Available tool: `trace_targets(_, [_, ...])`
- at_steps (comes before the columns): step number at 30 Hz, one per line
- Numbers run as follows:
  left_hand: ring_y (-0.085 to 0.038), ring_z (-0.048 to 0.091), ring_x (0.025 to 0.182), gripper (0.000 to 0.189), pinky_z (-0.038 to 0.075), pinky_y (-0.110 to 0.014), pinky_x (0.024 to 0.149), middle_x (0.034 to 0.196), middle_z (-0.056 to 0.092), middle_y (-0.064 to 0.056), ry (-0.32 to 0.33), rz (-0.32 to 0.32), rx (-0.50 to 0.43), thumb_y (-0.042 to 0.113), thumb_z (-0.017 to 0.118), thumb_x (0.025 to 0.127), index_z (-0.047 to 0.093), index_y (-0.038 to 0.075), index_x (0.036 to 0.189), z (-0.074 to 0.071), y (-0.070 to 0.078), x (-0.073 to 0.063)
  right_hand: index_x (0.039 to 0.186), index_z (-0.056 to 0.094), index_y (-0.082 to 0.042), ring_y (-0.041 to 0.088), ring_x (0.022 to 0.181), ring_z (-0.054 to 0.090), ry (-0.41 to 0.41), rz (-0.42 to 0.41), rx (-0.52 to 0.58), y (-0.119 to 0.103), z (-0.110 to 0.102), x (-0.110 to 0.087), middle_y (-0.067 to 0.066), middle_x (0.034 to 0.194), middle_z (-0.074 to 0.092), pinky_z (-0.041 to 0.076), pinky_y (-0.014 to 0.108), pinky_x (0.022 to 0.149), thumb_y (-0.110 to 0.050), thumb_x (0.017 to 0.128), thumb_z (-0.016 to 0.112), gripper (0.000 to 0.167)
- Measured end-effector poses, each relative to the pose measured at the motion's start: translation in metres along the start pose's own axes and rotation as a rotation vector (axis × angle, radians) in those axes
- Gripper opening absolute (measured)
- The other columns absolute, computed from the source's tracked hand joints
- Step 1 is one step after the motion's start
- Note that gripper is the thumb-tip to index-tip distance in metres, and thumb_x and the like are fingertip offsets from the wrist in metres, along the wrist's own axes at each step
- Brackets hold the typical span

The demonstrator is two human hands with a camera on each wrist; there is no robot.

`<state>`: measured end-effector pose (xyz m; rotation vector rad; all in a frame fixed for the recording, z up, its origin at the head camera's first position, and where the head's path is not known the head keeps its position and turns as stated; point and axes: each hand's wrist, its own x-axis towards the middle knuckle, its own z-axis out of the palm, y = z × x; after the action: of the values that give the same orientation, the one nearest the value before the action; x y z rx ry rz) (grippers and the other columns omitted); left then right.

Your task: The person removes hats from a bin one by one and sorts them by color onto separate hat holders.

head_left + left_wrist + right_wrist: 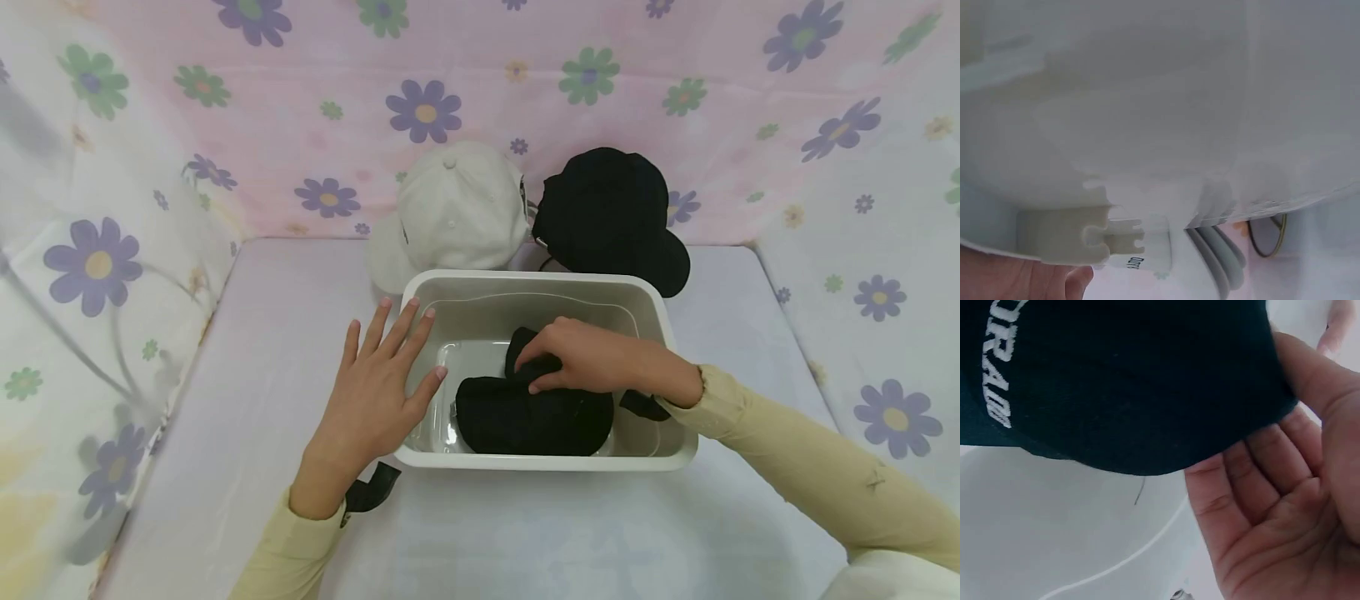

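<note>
A black cap (536, 421) lies inside a light grey plastic bin (547, 462), its crown toward the near wall. My right hand (585, 358) reaches in over the bin's right side and pinches the cap's brim between thumb and fingers. White embroidered letters show on this cap (1129, 381) in the right wrist view, where the thumb is on top of the edge and the fingers of that hand (1279, 500) are underneath. Fingers spread and straight, my left hand (378, 400) is at the bin's left rim; only part of that hand (1022, 275) appears in the left wrist view.
Behind the bin sit a white cap (457, 208), brim to the left, and another black cap (607, 208), brim to the right. Both are close to its back rim. A pale cloth covers the table (525, 533), and flower-print cloth (480, 50) walls off the back and sides.
</note>
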<state>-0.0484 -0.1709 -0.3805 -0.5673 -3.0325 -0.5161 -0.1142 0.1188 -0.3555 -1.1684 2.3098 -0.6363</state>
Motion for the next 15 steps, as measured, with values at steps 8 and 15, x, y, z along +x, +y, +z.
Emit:
trace_targets(8, [-0.029,0.002,0.159,0.068,0.004,-0.062,0.124,0.170,0.018,-0.002,-0.010,-0.004,-0.006,0.051,0.045,0.104,0.030,0.018,0.162,0.001,0.002,0.000,0.118,0.076,-0.011,0.008,0.102,0.070,0.051,-0.013,0.039,-0.001,-0.005,-0.023,-0.002,0.115,0.075,0.058,0.031,0.088,-0.018,0.089,0.080,0.030])
trace_targets(15, [-0.030,0.002,0.159,0.067,0.005,-0.062,0.124,0.170,0.017,-0.002,-0.003,-0.003,-0.032,0.050,0.046,0.105,0.030,0.018,0.162,0.001,0.000,-0.001,0.118,0.076,-0.012,0.006,0.094,0.069,0.154,-0.020,0.024,-0.003,-0.013,-0.037,-0.004,0.112,0.076,0.058,0.029,0.080,-0.017,0.088,0.081,0.031])
